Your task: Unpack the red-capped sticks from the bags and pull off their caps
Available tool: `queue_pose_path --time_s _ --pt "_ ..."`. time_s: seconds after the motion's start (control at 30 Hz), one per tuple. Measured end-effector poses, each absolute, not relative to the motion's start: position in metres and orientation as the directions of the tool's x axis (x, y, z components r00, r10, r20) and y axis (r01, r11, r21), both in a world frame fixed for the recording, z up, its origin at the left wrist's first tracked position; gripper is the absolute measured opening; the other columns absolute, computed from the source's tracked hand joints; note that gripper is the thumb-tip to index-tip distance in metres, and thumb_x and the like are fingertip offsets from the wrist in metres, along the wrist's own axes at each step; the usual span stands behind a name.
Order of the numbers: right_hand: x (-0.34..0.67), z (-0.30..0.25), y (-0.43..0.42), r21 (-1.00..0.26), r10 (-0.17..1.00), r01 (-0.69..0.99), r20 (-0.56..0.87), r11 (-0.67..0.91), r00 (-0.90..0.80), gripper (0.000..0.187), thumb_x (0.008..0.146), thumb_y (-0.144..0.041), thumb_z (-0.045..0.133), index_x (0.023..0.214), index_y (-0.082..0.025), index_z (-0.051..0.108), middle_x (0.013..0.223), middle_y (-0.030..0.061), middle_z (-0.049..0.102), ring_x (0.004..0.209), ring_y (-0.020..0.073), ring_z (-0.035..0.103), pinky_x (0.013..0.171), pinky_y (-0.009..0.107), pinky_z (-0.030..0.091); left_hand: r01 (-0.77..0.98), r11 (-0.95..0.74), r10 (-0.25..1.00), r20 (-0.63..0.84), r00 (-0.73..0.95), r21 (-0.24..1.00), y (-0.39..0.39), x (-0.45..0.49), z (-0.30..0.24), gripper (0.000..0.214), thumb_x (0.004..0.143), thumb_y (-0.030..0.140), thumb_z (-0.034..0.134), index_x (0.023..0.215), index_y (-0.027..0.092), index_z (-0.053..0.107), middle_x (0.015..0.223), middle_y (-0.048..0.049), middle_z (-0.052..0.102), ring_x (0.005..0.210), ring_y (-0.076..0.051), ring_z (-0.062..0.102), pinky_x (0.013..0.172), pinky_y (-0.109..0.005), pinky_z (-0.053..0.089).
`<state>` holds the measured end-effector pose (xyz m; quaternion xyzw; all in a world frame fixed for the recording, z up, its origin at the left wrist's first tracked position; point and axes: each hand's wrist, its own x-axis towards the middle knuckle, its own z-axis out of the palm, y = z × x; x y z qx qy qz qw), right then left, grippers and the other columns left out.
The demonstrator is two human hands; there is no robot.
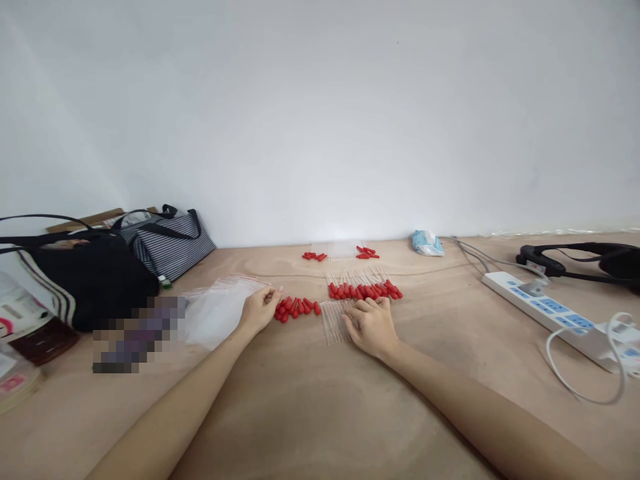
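Observation:
My left hand (259,309) is at the left end of a loose pile of red rubber bulbs (299,307). Its fingertips are pinched together, and anything between them is too small to make out. My right hand (374,327) rests with curled fingers over the right side of a row of thin clear glass tubes (334,321); what its fingers hold is hidden. Just beyond that hand lies a row of glass droppers (363,290), their red bulbs pointing toward me. Farther back, more clear tubes (341,249) lie between two small groups of red bulbs (367,253).
Clear plastic bags (215,313) lie left of my left hand, near a black bag (95,280) and a striped bag (173,243). To the right are a blue-white packet (427,243), a white power strip (550,317) with cables, and a black headset (575,260). A wall closes the back.

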<state>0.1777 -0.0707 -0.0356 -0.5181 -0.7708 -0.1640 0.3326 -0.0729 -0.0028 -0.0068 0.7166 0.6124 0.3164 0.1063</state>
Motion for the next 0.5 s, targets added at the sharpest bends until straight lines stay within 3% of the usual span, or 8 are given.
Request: queue_pose_path --time_s 0.1,0.2,0.3,0.37,0.5 --pt "0.177 -0.035 -0.074 -0.092 0.702 0.905 0.665 0.416 -0.255 0.024 0.080 -0.035 0.049 0.070 -0.020 0.065 0.067 0.0021 0.060 0.070 0.0146 0.047 0.072 0.035 0.020 0.828 -0.220 0.935 0.353 0.028 0.516 -0.003 -0.074 -0.005 0.040 0.081 0.044 0.031 0.076 0.017 0.060 0.075 -0.0044 0.066 0.071 -0.018 0.059 0.065 -0.026 0.044" --pt "0.179 -0.034 -0.074 -0.127 0.699 0.902 0.679 0.412 -0.224 0.028 0.081 -0.041 0.047 0.074 -0.021 0.067 0.066 0.0022 0.059 0.071 0.0149 0.048 0.073 0.034 0.020 0.858 -0.227 0.915 0.402 0.026 0.461 -0.005 -0.066 0.003 0.030 0.077 0.039 0.040 0.078 0.018 0.061 0.085 -0.0059 0.065 0.084 -0.021 0.056 0.078 -0.032 0.041" --pt "0.186 -0.035 -0.075 -0.181 0.693 0.895 0.699 0.407 -0.174 0.030 0.084 -0.038 0.045 0.073 -0.022 0.067 0.065 0.0017 0.058 0.070 0.0134 0.048 0.073 0.033 0.021 0.901 -0.241 0.931 0.349 0.109 0.361 -0.003 -0.044 0.014 0.022 0.072 0.037 0.050 0.075 0.020 0.063 0.093 -0.0049 0.064 0.097 -0.023 0.052 0.085 -0.035 0.037" --pt "0.193 -0.036 -0.077 -0.208 0.688 0.888 0.710 0.409 -0.151 0.029 0.084 -0.035 0.044 0.072 -0.021 0.067 0.066 0.0013 0.058 0.069 0.0126 0.048 0.073 0.033 0.021 0.910 -0.242 0.952 0.265 0.155 0.336 0.001 -0.023 0.020 0.022 0.070 0.039 0.052 0.070 0.021 0.065 0.085 -0.0042 0.065 0.093 -0.023 0.055 0.081 -0.032 0.040" --pt "0.209 -0.038 -0.085 -0.243 0.690 0.877 0.712 0.415 -0.129 0.027 0.083 -0.032 0.045 0.069 -0.021 0.066 0.069 0.0012 0.059 0.069 0.0121 0.049 0.072 0.032 0.022 0.931 -0.151 0.988 0.090 0.128 0.333 0.019 0.021 0.020 0.041 0.069 0.055 0.046 0.057 0.020 0.065 0.054 -0.0041 0.063 0.066 -0.020 0.062 0.063 -0.028 0.044"
